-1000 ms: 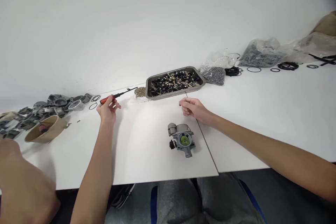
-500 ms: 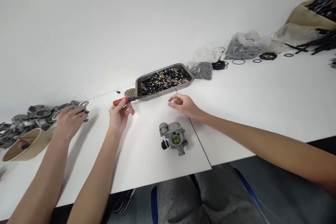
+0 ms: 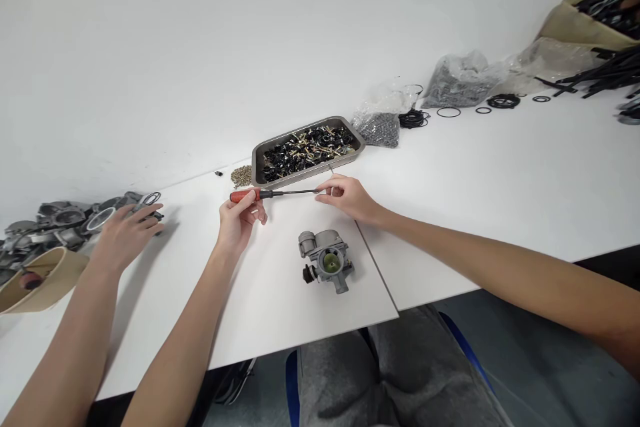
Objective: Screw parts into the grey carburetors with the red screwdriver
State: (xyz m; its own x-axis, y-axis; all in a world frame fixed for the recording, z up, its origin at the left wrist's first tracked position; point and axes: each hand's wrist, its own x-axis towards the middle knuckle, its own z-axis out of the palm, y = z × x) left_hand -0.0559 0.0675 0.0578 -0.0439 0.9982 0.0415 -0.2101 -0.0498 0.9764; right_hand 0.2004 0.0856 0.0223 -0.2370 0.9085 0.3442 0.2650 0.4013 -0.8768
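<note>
My left hand (image 3: 237,219) is closed around the red handle of a screwdriver (image 3: 294,192), which lies level above the table with its shaft pointing right. At the screwdriver's tip, the thumb and fingertips of my right hand (image 3: 351,199) are pinched together; whatever is between them is too small to make out. Below both hands a grey carburetor (image 3: 327,260) rests on the white table, its round bore facing me and a black knob on its left side. Behind the screwdriver stands a metal tray (image 3: 305,177) of mixed screws and small black parts.
A co-worker's hand (image 3: 127,233) reaches over a pile of grey metal castings (image 3: 65,215) at the left, near a beige container (image 3: 55,283). Small brass pieces (image 3: 241,176) lie beside the tray. Bags of small parts (image 3: 457,83) and black rings (image 3: 504,101) line the wall.
The screwdriver has swung and moved right, away from the tray's edge, so its tip now meets my right fingertips. The carburetor stays where it was on the table.
</note>
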